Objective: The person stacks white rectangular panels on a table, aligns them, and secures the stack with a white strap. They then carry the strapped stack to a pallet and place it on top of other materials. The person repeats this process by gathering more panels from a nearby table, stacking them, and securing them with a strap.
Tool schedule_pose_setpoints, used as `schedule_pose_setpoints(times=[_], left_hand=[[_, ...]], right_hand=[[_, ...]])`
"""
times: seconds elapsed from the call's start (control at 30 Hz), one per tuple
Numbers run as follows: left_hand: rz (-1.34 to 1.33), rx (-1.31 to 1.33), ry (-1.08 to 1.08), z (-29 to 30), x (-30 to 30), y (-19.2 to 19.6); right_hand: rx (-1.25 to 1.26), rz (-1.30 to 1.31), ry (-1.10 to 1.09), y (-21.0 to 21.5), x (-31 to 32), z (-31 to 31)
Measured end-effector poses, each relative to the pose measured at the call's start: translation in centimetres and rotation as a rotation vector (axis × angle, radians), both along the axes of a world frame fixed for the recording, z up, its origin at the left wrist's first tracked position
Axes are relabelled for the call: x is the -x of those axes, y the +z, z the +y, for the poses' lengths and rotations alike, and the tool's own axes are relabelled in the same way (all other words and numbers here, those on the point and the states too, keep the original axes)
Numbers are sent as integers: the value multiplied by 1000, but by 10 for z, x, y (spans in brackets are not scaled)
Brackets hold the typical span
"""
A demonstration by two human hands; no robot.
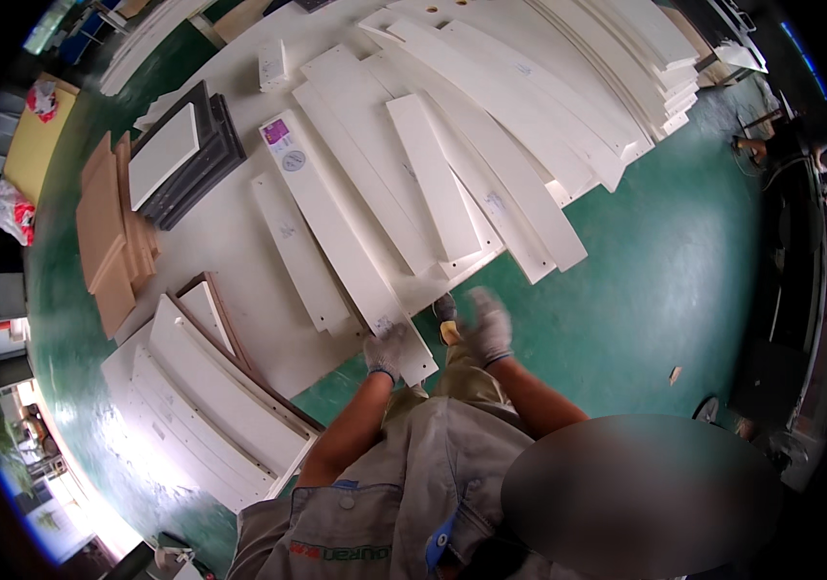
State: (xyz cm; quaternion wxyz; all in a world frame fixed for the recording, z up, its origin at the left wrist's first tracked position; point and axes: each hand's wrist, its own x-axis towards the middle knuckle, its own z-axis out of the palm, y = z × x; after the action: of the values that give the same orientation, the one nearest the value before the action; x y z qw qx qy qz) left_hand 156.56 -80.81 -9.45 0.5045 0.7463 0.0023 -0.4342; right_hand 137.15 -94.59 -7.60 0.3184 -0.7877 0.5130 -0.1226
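My left hand (386,352), in a pale work glove, grips the near end of a long white board (341,242) at its left edge. That end juts past the table edge toward me. A purple-and-white label (278,132) and a round grey mark sit near the board's far end. My right hand (489,327), gloved too and slightly blurred, is held above the green floor, right of the board. Its fingers are apart and nothing shows in it. A shorter white board (299,253) lies just left of the long one.
Many white boards (433,174) fan across the white table (230,242), some overhanging its near edge. Dark panels (191,159) and brown boards (109,227) are stacked at left. More white panels (206,387) lie nearer on the left. Green floor (626,280) stretches to the right.
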Motion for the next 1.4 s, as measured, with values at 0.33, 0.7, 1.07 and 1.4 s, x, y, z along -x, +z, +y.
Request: schedule_pose_setpoints(times=[0.33, 0.7, 1.07, 1.4], left_hand=[[-255, 68, 100, -25, -31, -29], [-538, -421, -374, -18, -41, 34], [-517, -989, -223, -20, -118, 26], [-514, -937, -172, 8, -125, 35]], right_hand=[[-23, 652, -245, 14, 21, -146], [-205, 44, -131, 31, 71, -98], [-64, 43, -41, 57, -53, 14], [-460, 298, 145, 44, -116, 60]])
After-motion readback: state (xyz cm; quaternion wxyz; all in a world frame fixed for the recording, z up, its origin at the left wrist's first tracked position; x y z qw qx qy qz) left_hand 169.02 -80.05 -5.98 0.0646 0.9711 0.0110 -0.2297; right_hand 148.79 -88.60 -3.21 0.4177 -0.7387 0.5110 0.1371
